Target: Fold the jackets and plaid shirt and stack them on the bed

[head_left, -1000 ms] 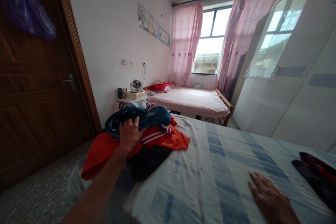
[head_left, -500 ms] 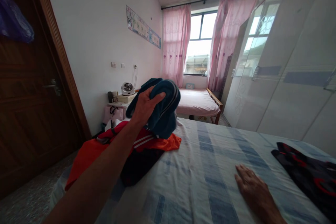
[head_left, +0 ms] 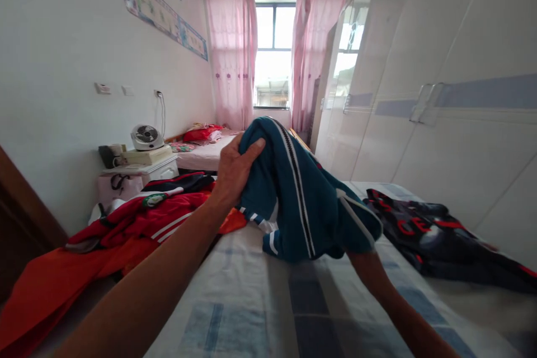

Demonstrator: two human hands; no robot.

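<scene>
A teal jacket (head_left: 289,196) with a black zip edged in white and striped ribbing hangs bunched above the bed. My left hand (head_left: 239,165) grips its upper left part, thumb on top and fingers closed around the cloth. On the right, my right hand reaches under the jacket's lower edge; the fabric covers it, so its fingers are hidden. Left of the jacket lies a pile of clothes, with a red garment (head_left: 168,221) with white stripes and an orange one (head_left: 54,279).
A black garment with red lettering (head_left: 436,235) lies on the right of the checked bedsheet (head_left: 235,296). Past it stands a white wardrobe (head_left: 453,140). A small fan (head_left: 146,137) sits on a bedside cabinet (head_left: 161,168). Another bed (head_left: 201,159) is by the window.
The view has turned right. The jacket has moved rightward and hangs more unfolded. My right hand has left the bedsheet and gone under the jacket; my left hand still grips it.
</scene>
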